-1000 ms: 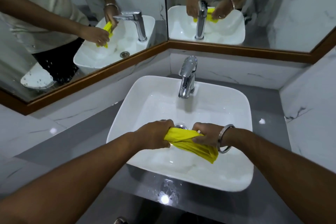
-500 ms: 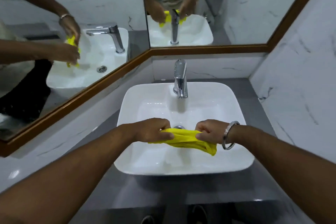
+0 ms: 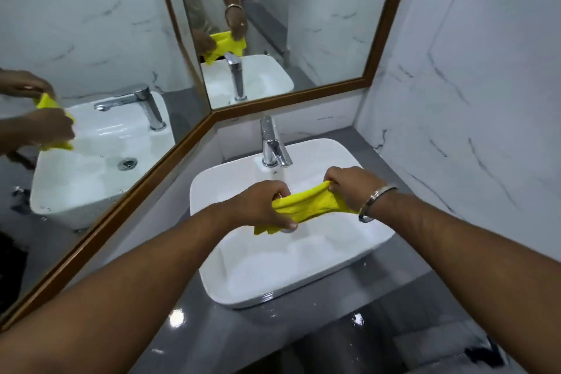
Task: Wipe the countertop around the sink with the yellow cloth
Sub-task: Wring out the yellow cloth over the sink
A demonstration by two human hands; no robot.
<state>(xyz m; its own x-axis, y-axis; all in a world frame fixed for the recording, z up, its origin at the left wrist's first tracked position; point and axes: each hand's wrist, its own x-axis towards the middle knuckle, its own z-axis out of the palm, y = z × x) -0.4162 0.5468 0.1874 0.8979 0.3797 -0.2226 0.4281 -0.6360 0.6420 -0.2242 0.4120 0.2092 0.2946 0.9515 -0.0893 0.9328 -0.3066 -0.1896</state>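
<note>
The yellow cloth (image 3: 306, 205) is stretched and twisted between both hands above the white sink basin (image 3: 373, 240). My left hand (image 3: 261, 206) grips its lower left end, with a short tail hanging below the fingers. My right hand (image 3: 349, 184), a metal bangle on its wrist, grips the upper right end. The grey countertop (image 3: 243, 331) runs around the basin and shows wet spots at the front. The cloth hides the drain.
A chrome faucet (image 3: 271, 143) stands at the back of the basin. Wood-framed mirrors (image 3: 127, 200) meet in the corner at left and behind. A marble wall (image 3: 461, 100) closes the right side. The counter's front edge lies close below.
The view has swung left and tilted. My hands have pulled the cloth longer between them, with the right hand now higher and nearer the faucet.
</note>
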